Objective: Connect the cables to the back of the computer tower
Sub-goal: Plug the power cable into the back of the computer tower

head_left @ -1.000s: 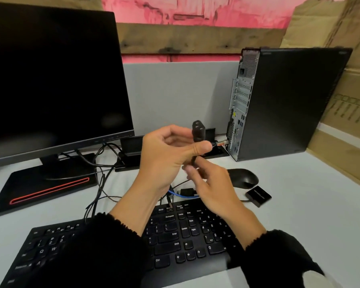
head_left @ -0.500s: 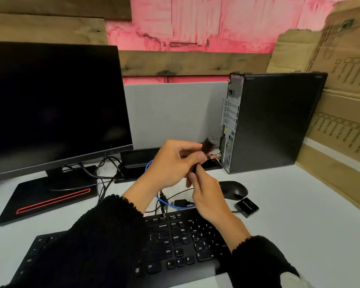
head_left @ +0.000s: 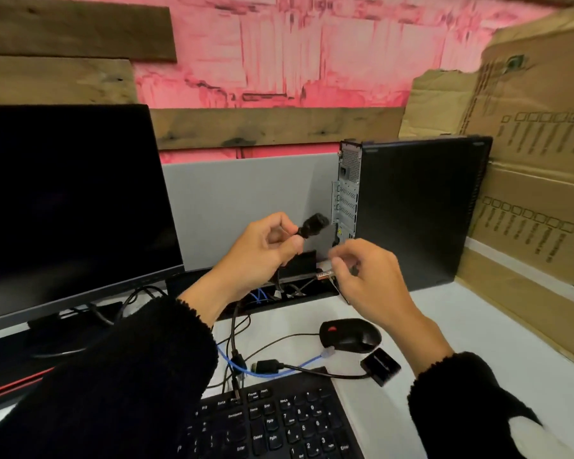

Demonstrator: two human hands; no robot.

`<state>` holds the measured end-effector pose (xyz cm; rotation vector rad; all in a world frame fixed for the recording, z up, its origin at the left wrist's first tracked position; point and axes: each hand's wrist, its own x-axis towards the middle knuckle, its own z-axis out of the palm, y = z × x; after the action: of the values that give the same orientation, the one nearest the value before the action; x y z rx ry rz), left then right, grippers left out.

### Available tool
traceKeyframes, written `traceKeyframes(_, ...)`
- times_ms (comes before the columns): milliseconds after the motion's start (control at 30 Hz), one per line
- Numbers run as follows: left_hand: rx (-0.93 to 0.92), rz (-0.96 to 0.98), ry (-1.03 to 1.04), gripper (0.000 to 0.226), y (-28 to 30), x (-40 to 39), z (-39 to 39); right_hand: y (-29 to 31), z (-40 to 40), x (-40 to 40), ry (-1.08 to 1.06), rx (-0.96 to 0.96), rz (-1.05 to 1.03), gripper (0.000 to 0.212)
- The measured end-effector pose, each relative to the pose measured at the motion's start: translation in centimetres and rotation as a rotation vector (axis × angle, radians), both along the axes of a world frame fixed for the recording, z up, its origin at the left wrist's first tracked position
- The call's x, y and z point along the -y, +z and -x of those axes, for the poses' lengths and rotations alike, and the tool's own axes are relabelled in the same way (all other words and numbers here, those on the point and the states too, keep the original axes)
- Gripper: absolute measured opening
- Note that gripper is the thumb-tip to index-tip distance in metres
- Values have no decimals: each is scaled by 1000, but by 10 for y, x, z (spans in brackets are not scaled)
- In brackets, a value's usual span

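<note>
While the left hand pinches a black power plug between thumb and fingers, that plug sits in the air just left of the computer tower, close to its metal back panel but not touching it. Just below, the right hand is curled near a metal-tipped connector; blur keeps me from telling whether it grips it. On the white desk lie a blue cable, a black mouse, a small black adapter and a keyboard. A dark monitor stands at left.
</note>
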<state>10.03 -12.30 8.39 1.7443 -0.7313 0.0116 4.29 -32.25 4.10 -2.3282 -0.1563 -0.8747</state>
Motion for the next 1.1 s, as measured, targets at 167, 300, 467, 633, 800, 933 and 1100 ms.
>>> traceKeyframes(167,29,-33,93,40,19,22,-37,71,-36,27,-104,125,203,15)
traceKeyframes(300,-43,-20,174,53,42,45,-61,113,-61,42,-177,195,365,16)
traceKeyframes(467,-20,-56,235,38,55,66,-85,143,-84,60,-155,318,372,20)
traceKeyframes(633,38,-123,338,24,58,80,-112,177,-110,83,-183,178,347,34)
traceKeyframes(800,256,-112,484,20,54,96,-115,195,-132,93,-173,-109,359,42)
traceKeyframes(933,344,-38,521,22,48,101,-122,198,-144,100,-239,-300,465,41)
traceKeyframes(1100,403,31,500,20,41,102,-131,193,-148,101,-225,-336,446,45)
